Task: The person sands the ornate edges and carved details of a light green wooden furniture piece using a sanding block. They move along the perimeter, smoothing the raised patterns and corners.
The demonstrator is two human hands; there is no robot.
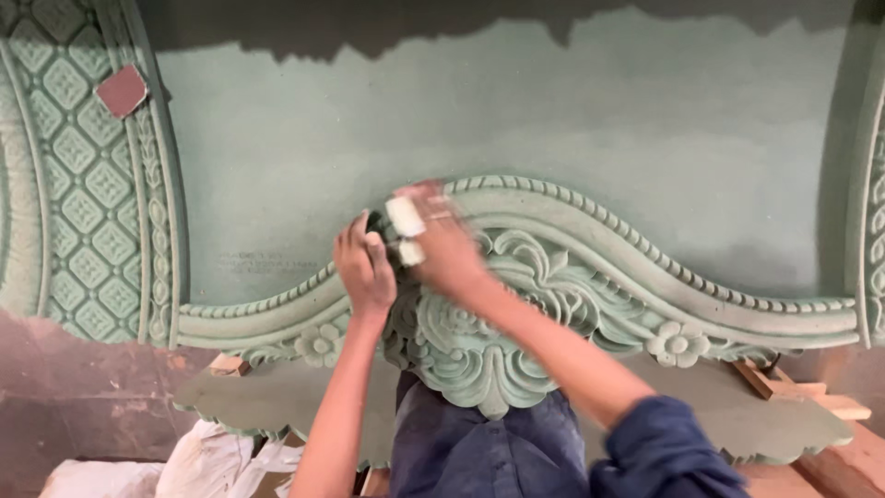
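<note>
We see both hands at the centre of a green carved panel (572, 120), atop its scrolled crest (479, 341). The left hand (366, 267) curls its fingers against the carving. The right hand (442, 242), blurred, shows white tape on two fingers; whether either hand clasps anything, we cannot tell. A reddish sanding pad (122, 89) lies well apart on the lattice border (83, 203).
</note>
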